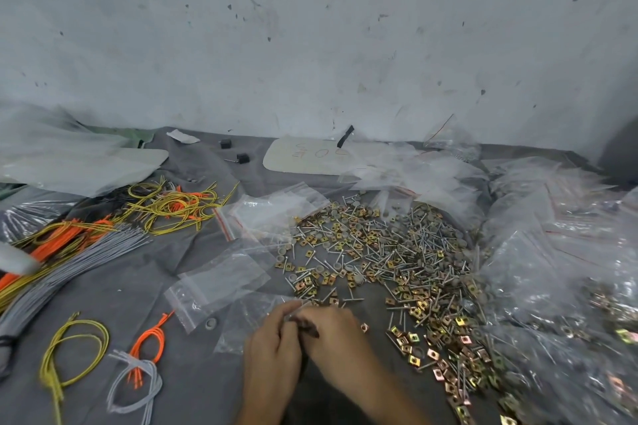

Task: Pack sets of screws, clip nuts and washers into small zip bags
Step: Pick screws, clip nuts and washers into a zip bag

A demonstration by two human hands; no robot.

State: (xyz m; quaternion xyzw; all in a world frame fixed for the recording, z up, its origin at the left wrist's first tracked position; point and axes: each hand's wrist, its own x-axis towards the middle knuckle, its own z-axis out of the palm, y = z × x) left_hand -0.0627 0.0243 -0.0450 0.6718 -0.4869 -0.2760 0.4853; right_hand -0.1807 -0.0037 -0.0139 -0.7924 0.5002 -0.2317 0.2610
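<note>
I am pinching what look like thin silver metal screws (297, 312) between left hand (272, 354) and right hand (333, 333), pressed together, small clear plastic zip bag (238, 324) lying just left; aligning tips first should ease bagging.

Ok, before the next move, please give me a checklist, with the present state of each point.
1. The left hand pinches screws: ok, though blurred.
2. The right hand holds the rest of the set: cannot tell, the fingers hide it.
3. An empty bag lies near the left hand: ok.
4. Its mouth is open: cannot tell.
5. The pile of loose parts is close to the right hand: ok.
6. The wires lie apart from the bag: ok.
</note>
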